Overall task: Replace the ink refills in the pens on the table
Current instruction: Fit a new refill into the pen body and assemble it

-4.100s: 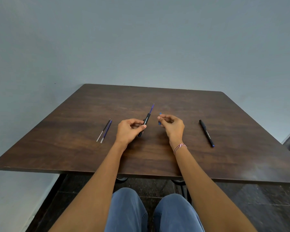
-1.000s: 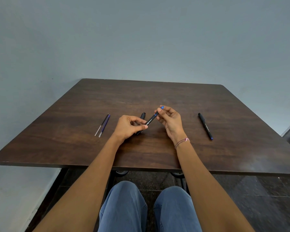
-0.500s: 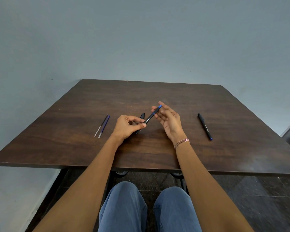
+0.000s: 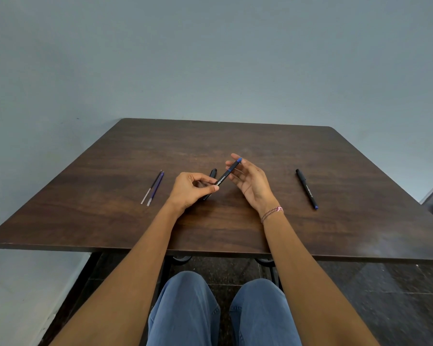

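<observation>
A dark wooden table [image 4: 110, 216] stands against a plain blue-grey wall [image 4: 210, 58], seen from the seat of the person at its near edge.

The left hand [image 4: 193, 188] pinches the near end of a black pen [image 4: 226, 174] between thumb and curled fingers, lifted off the wood and slanting towards one o'clock. The pen's blue far end lies in front of the fingers of the right hand [image 4: 250, 183], which holds nothing: its palm faces up and to the left, its fingers loosely spread. Whether those fingers touch the pen cannot be told.

Just behind the left hand, at twelve o'clock from it, a black piece [image 4: 213, 173] lies on the table, mostly hidden by the fingers. A beaded bracelet [image 4: 272, 213] circles the right wrist.

Farther out, at nine o'clock from the hands, two thin refills [image 4: 154, 188] lie side by side, parallel. At three o'clock, well apart, a second pen [image 4: 306, 192] rests flat, its blue tip nearest the person. Below the table edge, at six o'clock, are two knees [image 4: 185, 308] in blue jeans.
</observation>
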`<state>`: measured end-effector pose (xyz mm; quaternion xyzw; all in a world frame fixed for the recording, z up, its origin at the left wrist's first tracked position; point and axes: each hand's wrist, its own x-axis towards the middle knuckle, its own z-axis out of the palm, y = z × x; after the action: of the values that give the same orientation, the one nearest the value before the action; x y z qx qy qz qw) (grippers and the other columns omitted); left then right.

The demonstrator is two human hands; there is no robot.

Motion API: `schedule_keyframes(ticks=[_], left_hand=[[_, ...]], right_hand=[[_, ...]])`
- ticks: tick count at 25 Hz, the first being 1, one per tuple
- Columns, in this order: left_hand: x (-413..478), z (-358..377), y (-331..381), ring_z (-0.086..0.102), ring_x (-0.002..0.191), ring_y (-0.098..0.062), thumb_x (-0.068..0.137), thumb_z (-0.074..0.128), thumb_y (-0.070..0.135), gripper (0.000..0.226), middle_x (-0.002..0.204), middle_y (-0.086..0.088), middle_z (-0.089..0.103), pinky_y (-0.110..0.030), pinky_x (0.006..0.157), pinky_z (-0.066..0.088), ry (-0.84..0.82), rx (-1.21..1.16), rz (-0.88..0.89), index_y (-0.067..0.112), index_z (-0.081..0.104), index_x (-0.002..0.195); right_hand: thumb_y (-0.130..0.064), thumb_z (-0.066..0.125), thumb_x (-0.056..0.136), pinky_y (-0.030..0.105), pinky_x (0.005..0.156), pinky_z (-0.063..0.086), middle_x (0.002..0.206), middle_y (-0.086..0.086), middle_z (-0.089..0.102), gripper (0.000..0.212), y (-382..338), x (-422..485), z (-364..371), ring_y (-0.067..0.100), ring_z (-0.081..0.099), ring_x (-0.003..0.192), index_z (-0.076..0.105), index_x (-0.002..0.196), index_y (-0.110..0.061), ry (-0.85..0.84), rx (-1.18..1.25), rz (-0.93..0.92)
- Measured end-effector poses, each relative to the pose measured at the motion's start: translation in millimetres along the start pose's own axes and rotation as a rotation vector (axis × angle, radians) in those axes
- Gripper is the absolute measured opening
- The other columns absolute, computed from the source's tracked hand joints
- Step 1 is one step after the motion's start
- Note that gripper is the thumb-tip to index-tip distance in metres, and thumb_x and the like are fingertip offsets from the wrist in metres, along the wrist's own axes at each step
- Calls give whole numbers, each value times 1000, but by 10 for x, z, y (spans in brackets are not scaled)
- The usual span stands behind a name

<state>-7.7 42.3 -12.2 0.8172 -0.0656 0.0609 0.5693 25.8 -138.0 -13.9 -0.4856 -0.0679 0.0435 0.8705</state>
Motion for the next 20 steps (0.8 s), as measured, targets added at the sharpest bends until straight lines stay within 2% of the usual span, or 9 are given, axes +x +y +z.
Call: schedule_keyframes(ticks=[3, 13, 17, 20], left_hand=[[-10, -2, -3, 60, 62, -6, 70, 82, 13, 19, 70, 5, 70, -18, 61, 50, -1, -10, -1, 26, 74, 81], [-14, 11, -6, 57, 60, -4, 70, 82, 12, 18, 68, 7, 68, -19, 59, 47, 8, -20, -9, 23, 74, 82], [-13, 13, 9, 59, 62, -5, 71, 82, 13, 18, 73, 3, 69, -17, 60, 50, 18, -10, -10, 23, 73, 83], [-18, 8, 9, 59, 63, -7, 71, 82, 12, 19, 73, 1, 70, -19, 62, 52, 13, -22, -4, 24, 73, 82]], right_hand=[[-11, 39, 102, 27, 81, 56, 96, 5, 74, 28, 7, -21, 5, 14, 69, 93, 65, 111, -12, -29, -17, -1], [-12, 56, 94, 23, 72, 57, 84, 2, 70, 11, 29, -20, 8, 13, 64, 81, 67, 93, -11, 29, -28, -20], [-15, 50, 98, 24, 78, 56, 98, 5, 71, 19, 26, -12, -16, 12, 68, 92, 66, 106, -11, -8, -23, -18], [-11, 51, 97, 24, 80, 55, 100, 5, 72, 20, 25, -25, -23, 11, 68, 93, 66, 109, -10, -36, -55, -22]])
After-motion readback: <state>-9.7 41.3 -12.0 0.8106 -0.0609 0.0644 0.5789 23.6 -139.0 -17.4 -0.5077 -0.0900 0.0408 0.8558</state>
